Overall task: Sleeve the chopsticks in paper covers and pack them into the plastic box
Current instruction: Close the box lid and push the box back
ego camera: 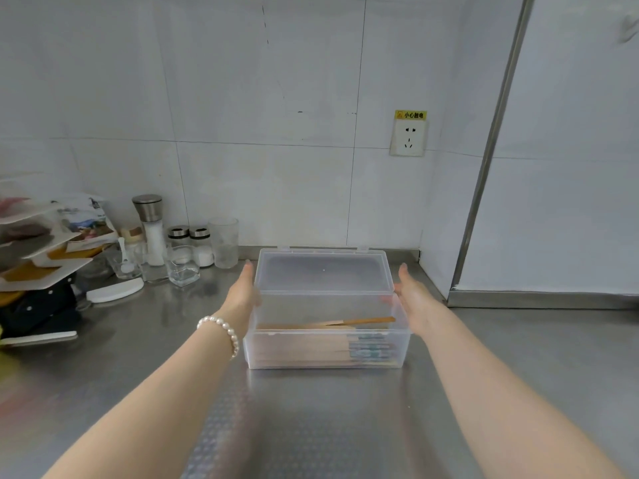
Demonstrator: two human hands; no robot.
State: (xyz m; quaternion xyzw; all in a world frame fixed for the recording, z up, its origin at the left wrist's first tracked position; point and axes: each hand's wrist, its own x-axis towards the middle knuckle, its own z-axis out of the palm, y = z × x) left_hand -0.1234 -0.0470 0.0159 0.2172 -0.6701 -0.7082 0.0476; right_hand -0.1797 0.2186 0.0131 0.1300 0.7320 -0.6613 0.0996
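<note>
At the centre of the frame a clear plastic box [325, 340] sits on the steel counter [518, 375], lid [323, 271] raised, chopsticks [332, 344] inside. The left hand [243, 288] and right hand [413, 293] flank its ends, fingers straight and released. Jars [193, 247] stand at left.

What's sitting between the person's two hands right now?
In the head view, the clear plastic box sits between the left hand and right hand, its lid up, with sleeved chopsticks inside.
</note>
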